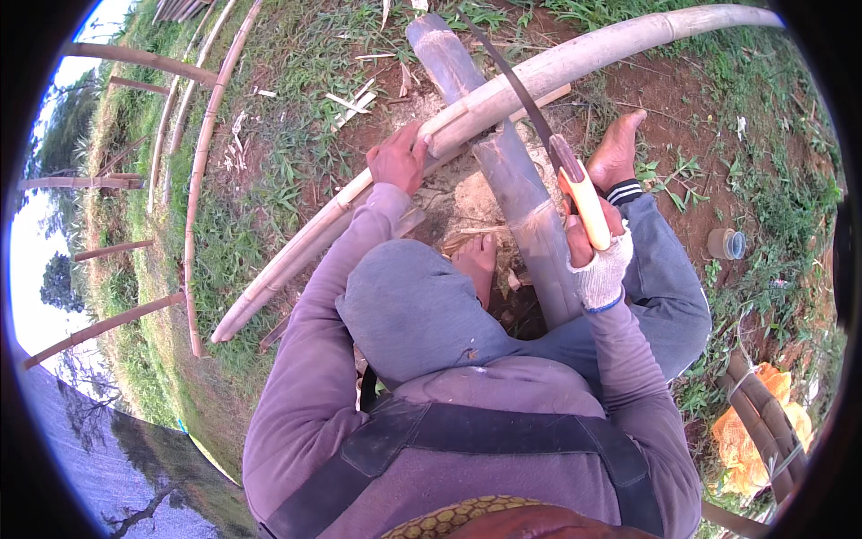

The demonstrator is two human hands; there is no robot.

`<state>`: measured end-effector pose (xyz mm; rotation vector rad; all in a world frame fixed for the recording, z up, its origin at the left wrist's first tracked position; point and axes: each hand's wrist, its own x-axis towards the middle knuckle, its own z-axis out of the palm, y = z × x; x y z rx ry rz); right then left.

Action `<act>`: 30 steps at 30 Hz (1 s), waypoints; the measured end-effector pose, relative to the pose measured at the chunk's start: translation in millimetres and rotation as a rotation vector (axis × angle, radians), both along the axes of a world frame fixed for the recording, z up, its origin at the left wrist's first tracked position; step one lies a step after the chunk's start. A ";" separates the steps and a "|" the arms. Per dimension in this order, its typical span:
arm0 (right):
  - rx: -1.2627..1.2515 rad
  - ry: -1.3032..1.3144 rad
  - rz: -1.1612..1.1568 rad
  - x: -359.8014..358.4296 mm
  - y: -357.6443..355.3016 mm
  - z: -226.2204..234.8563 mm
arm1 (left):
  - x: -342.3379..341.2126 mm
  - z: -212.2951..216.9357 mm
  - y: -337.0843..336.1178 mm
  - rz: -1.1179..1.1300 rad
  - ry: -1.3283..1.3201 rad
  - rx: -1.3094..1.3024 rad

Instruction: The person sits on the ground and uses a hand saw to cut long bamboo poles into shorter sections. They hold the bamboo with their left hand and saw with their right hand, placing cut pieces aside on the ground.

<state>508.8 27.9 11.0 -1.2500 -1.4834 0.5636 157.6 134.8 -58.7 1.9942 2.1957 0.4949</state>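
Observation:
A long, pale bamboo pole (pixel 593 61) slants across the view from lower left to upper right. My left hand (pixel 398 162) is closed over it, near a notched or split stretch of its side. Around the yellow-orange handle of a handsaw (pixel 586 203) my right hand (pixel 600 241) is wrapped, in a white glove that leaves the fingers bare. The saw's dark, curved blade reaches away over the pole to its far side; whether the teeth touch the bamboo I cannot tell. Beneath the pole lies a thick grey-brown log (pixel 528 211), partly hidden by it.
My bare feet (pixel 616 153) rest on the ground beside the log. Pale split strips (pixel 350 106) litter the grass. A small clear jar (pixel 725 243) stands at the right, with tied poles (pixel 761 418) and an orange net sack (pixel 745 449) below. A bamboo rail frame (pixel 205 171) stands left.

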 end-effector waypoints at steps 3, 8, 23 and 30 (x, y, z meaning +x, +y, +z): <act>-0.064 -0.032 0.134 -21.8 -5.9 -19.6 | 0.4 -2.8 6.6 0.007 -0.026 -0.019; -0.124 0.057 0.164 -30.8 -11.1 -22.3 | -3.6 -7.9 4.1 0.009 -0.026 -0.004; 0.337 -0.559 0.233 -6.6 -0.7 -15.2 | 2.4 3.1 -1.7 0.020 0.043 -0.008; -0.005 -0.250 0.185 -43.8 33.7 -8.2 | 6.9 1.9 -0.2 0.006 0.004 0.003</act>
